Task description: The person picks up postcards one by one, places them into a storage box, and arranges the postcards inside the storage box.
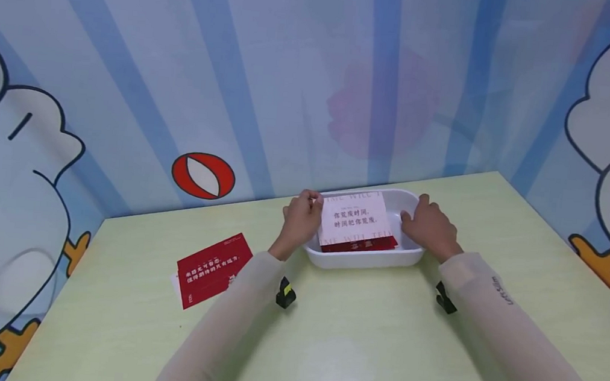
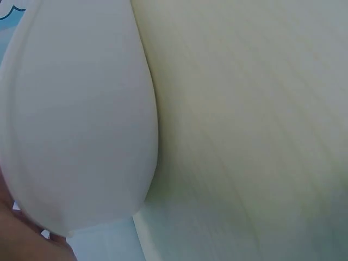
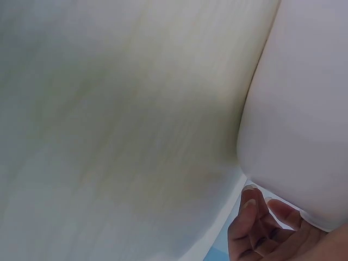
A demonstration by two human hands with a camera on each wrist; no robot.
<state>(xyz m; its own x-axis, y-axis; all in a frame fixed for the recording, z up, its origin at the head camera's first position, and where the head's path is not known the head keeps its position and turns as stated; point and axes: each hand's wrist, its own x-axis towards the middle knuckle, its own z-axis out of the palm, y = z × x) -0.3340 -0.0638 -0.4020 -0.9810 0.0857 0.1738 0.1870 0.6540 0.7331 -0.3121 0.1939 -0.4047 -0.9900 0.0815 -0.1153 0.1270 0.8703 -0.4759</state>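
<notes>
A white plastic tray (image 1: 367,258) stands near the back edge of the table. In it lie a white printed card (image 1: 356,219) and, partly beneath that, a red card (image 1: 360,245). My left hand (image 1: 301,217) grips the tray's left end, with fingers curled at the rim close to the white card. At the opposite end my right hand (image 1: 432,229) pinches the rim, thumb on the inner side and fingers outside. The tray's outer wall (image 2: 87,119) fills much of the left wrist view. The right wrist view shows curled fingers (image 3: 261,225) under the rim.
To the left on the pale table (image 1: 357,340) lie overlapping red cards (image 1: 211,270), a white edge showing beneath; my left sleeve (image 1: 228,323) covers part of them. A cartoon-printed backdrop (image 1: 313,94) rises right behind the table.
</notes>
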